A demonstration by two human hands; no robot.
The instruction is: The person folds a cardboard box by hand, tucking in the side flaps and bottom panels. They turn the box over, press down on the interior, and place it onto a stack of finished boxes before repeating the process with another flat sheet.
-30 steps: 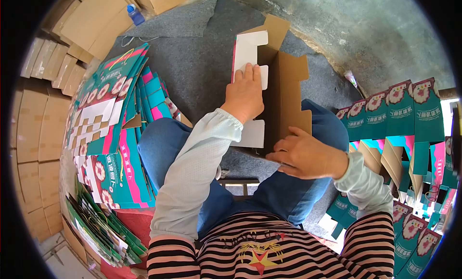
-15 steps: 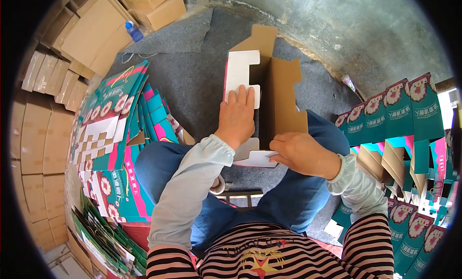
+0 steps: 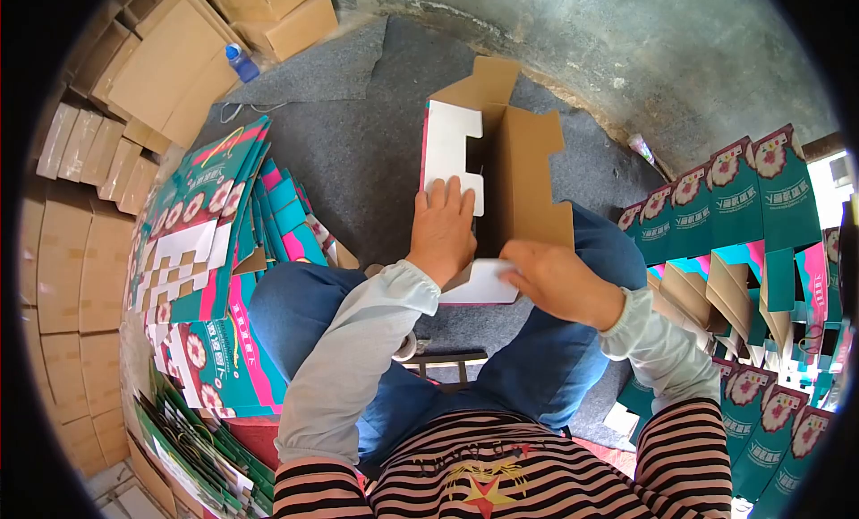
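An open cardboard box (image 3: 528,174), brown inside with white flaps, stands between my knees. My left hand (image 3: 443,237) lies over its white left flap (image 3: 450,143), fingers extended and pointing away from me. At the near end, my right hand (image 3: 559,282) is slightly blurred. Its fingers are bent around the right end of a white near flap (image 3: 483,284), pinching it at the corner. A brown flap (image 3: 495,79) sticks up at the far end of the box.
Flat green and pink printed cartons (image 3: 201,206) are piled at the left, beside stacked brown boxes (image 3: 63,255). Rows of green cartons (image 3: 738,197) stand at the right. A blue bottle (image 3: 242,63) is at the upper left, near a concrete wall (image 3: 644,54).
The near white flap has swung inward and up, with my right hand at its corner. My left hand has slid slightly toward me along the left flap.
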